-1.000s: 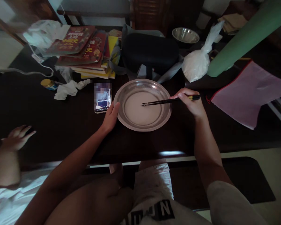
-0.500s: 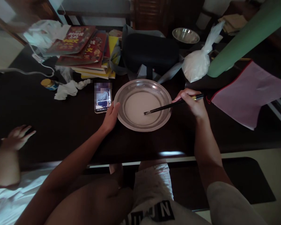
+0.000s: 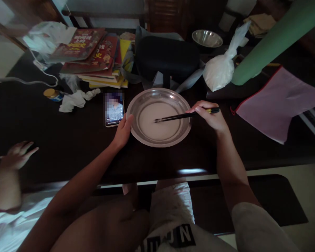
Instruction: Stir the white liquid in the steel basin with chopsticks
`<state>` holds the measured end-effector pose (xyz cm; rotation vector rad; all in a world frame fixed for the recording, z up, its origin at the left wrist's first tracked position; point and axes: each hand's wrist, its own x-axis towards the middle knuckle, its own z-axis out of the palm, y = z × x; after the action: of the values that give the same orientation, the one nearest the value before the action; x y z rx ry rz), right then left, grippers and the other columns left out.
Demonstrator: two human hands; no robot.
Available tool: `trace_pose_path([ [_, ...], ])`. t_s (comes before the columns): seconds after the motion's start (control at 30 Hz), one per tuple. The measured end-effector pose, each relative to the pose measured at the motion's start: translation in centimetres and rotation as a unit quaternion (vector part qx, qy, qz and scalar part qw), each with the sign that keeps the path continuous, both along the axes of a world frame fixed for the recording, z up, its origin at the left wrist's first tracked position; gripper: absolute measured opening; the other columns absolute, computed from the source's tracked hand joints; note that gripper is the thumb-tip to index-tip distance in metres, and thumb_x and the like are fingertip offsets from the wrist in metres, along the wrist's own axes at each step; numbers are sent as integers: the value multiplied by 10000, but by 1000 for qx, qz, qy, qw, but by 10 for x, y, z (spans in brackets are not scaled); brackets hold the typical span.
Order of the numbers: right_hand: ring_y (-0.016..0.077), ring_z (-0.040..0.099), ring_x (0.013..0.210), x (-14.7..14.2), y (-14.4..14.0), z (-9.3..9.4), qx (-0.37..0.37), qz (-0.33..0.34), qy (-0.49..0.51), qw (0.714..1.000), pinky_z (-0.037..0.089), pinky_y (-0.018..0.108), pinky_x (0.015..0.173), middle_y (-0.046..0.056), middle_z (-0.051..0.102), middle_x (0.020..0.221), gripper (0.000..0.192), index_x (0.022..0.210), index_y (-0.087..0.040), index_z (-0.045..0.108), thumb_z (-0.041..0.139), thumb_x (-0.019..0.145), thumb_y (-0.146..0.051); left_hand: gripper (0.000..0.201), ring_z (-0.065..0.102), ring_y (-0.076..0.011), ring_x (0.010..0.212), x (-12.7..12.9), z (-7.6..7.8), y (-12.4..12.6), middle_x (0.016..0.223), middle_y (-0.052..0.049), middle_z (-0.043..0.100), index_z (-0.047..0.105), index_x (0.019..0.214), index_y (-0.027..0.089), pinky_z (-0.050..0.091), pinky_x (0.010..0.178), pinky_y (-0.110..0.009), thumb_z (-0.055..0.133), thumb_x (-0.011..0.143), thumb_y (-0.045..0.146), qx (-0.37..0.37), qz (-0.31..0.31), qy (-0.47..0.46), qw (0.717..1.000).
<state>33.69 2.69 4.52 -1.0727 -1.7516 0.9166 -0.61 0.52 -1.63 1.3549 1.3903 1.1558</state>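
Observation:
A round steel basin (image 3: 161,142) stands on the dark table in front of me, with a pale, whitish layer (image 3: 152,127) covering its bottom. My left hand (image 3: 124,133) grips the basin's left rim, thumb on top and fingers round the outer side. In my right hand (image 3: 209,115), closed at the right rim, is a pair of black chopsticks (image 3: 175,117) with gold bands near the upper ends. Their tips reach into the whitish layer, a little left of its middle. Just left of the basin lies a lit phone (image 3: 114,109).
Books (image 3: 89,52) are stacked at the back left beside a black case (image 3: 168,56). A tied bag of white powder (image 3: 219,73), a green roll (image 3: 273,45) and a pink mesh cover (image 3: 273,105) lie right. A small jar (image 3: 52,94) and another person's hand (image 3: 18,154) are left.
My right hand has shifted left, carrying the chopstick tips left and slightly up across the basin. The phone's picture has changed. My left hand keeps its hold on the rim.

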Motion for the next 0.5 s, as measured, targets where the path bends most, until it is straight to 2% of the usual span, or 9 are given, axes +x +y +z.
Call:
trace_pose_path([
  [0.13,187,740,764,2,0,1,11,-50,24,998,580,353,779,-2,777,750,325,755,-270,773,648,898,-534,537,616,-322,1256,0,2,-1,1231,-117,716,658,1164,200,502,1082,-495,475,927,646,12,-10,14,1000],
  [0.3,190,750,830,0,0,0,-13,5,5,1000,580,348,799,-5,789,802,276,806,-288,785,663,893,-519,557,624,-322,1245,0,0,0,1261,-124,704,654,1188,196,511,1074,-496,468,927,652,15,-7,13,1000],
  [0.5,167,729,733,4,1,0,11,-39,34,999,561,331,740,-12,769,737,302,758,-277,776,642,917,-496,580,612,-327,1261,1,2,0,1197,-124,725,653,1177,189,501,1089,-497,475,915,675,16,-16,6,1000],
])
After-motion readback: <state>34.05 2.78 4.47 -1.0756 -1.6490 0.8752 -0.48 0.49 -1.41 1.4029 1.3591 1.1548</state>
